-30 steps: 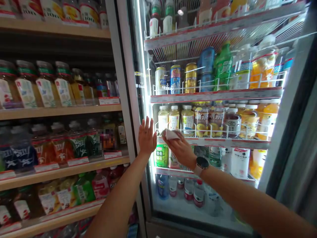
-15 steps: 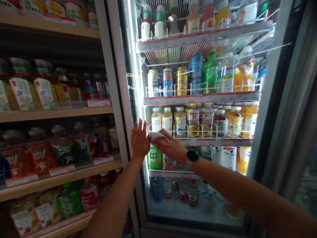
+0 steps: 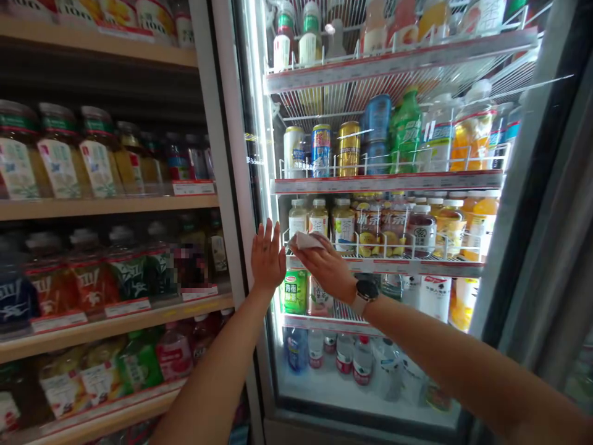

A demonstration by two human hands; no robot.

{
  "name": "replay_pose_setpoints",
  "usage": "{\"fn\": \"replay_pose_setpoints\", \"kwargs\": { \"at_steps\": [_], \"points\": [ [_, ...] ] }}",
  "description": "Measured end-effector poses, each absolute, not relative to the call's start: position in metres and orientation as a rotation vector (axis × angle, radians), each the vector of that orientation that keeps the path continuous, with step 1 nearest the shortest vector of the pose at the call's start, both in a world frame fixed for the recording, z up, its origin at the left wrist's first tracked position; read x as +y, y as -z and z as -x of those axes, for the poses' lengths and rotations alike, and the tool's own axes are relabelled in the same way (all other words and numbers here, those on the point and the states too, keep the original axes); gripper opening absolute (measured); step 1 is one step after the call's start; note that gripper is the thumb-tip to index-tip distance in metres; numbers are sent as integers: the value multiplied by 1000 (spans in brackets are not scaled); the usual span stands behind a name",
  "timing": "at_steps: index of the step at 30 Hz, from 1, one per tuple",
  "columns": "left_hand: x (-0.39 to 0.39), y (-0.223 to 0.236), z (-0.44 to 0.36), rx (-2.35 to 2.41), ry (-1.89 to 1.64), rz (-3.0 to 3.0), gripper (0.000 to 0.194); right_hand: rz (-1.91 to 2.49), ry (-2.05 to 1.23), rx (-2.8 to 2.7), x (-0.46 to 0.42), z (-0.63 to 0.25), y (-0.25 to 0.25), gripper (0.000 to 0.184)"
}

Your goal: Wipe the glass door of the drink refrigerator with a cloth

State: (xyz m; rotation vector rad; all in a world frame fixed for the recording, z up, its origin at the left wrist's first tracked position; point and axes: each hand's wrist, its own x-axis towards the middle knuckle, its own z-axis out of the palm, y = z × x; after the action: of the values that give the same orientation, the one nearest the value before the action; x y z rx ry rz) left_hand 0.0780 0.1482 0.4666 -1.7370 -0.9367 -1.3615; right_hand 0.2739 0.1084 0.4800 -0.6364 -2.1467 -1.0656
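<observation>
My left hand [image 3: 269, 259] lies flat with fingers stretched upward, against the left side of a glass cooler door [image 3: 370, 402]. Just to its right, my right hand [image 3: 330, 270] presses a folded white cloth or tissue [image 3: 307, 240] to the glass, fingers pointing left. A watch [image 3: 365, 289] is on the right wrist. Behind the glass, level with the hands, stand tea bottles [image 3: 343, 225] and a green drink pack [image 3: 295, 292], partly covered by the right hand.
Lit wire shelves [image 3: 389, 182] inside the cooler hold bottles and cans. To the left, an open wooden shelf unit [image 3: 106, 207] carries several rows of bottles. A grey upright post [image 3: 231, 185] separates the two. Dark door framing [image 3: 542, 204] runs down the right.
My right hand has slid the cloth a little up and right over the glass, widening the gap to my left hand, which stays about in place. The view has shifted slightly left.
</observation>
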Motion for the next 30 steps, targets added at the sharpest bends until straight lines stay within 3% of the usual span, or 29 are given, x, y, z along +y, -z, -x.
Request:
{"fn": "replay_pose_setpoints", "kwargs": {
  "at_steps": [7,11,14,21,24,27,30],
  "points": [
    [148,-466,-79,-918,1373,1693,56,527,1024,-2347,94,-293,-325,58],
    [148,-466,-79,-921,1372,1682,56,474,1023,-2384,91,-305,-295,54],
    [148,-467,-79,-927,1357,1684,57,450,1078,-2371,93,-305,-332,55],
    [147,-468,-79,-901,1351,1687,59,590,1159,-2152,109,-294,-533,66],
    [146,-469,-79,-889,1357,1681,59,670,1160,-1945,115,-292,-592,62],
    [147,-468,-79,-895,1366,1695,58,698,1123,-1852,116,-290,-600,62],
    [147,-467,-79,-929,1375,1708,57,648,1112,-1970,114,-282,-563,65]
  ]
}}
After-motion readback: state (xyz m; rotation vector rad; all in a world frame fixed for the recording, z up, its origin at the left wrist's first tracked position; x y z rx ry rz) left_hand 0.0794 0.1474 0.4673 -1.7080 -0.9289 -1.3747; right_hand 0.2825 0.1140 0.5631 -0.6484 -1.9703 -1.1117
